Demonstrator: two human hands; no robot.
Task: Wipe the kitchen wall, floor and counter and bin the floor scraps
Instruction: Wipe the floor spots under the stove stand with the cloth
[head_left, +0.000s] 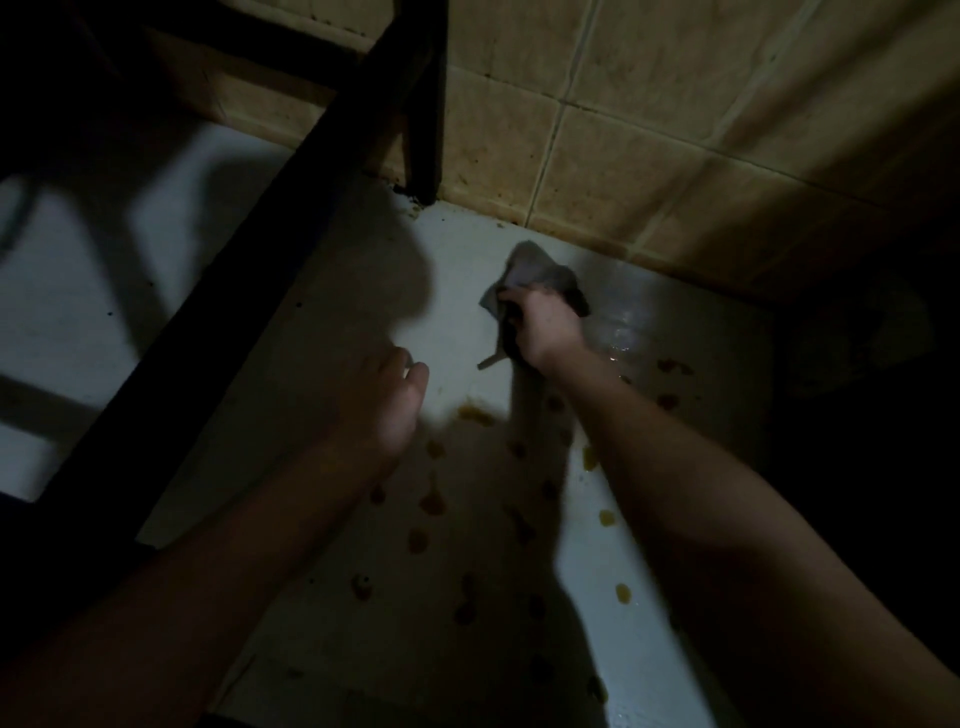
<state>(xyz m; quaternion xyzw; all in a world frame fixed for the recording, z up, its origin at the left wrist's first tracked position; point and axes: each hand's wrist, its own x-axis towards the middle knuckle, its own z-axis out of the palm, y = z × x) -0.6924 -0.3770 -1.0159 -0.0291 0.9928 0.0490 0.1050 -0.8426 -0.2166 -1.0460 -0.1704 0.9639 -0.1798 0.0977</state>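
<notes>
My right hand (545, 327) grips a crumpled grey cloth (535, 275) low over the pale floor (457, 249), close to the tan tiled wall (623, 145). My left hand (395, 400) hovers over the floor to the left, fingers loosely curled and holding nothing that I can see. Several orange-brown scraps and stains (475, 414) are scattered on the floor below and between my arms. The scene is dim and much of it lies in shadow.
A dark furniture leg (426, 104) stands in the corner where wall meets floor, with a dark rail (223, 322) running diagonally down to the left. A wet glossy patch (623, 332) shines on the floor right of my right hand. The right side is too dark to read.
</notes>
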